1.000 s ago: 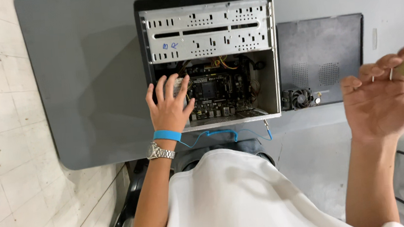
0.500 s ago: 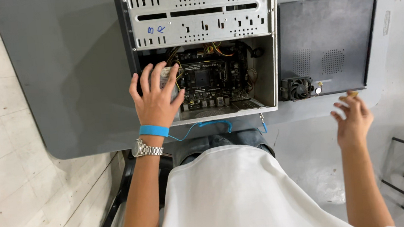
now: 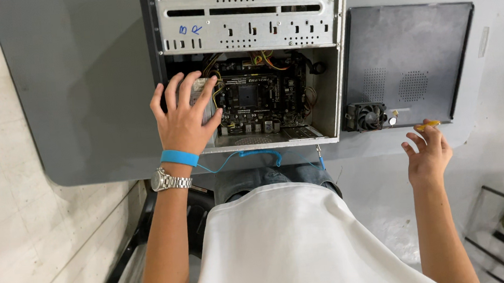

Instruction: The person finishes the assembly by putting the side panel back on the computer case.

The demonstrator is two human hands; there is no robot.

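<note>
**Open computer on the grey table**

I see a grey table (image 3: 82,113) with a pale tiled floor (image 3: 8,238) beside it. The computer case (image 3: 248,16) lies flat with its open side up. Its long side runs away from me, and the metal drive cage is at the far end. My left hand (image 3: 185,120) rests spread on the case's left edge. My right hand (image 3: 428,154) is open at the table edge, fingers by a small yellow thing (image 3: 427,125). A side panel (image 3: 407,63) and a little fan (image 3: 367,116) lie to the right.

The left hand (image 3: 185,120) rests spread on the open computer case (image 3: 252,63), while the right hand (image 3: 428,154) touches a yellow-handled screwdriver (image 3: 427,125).
</note>
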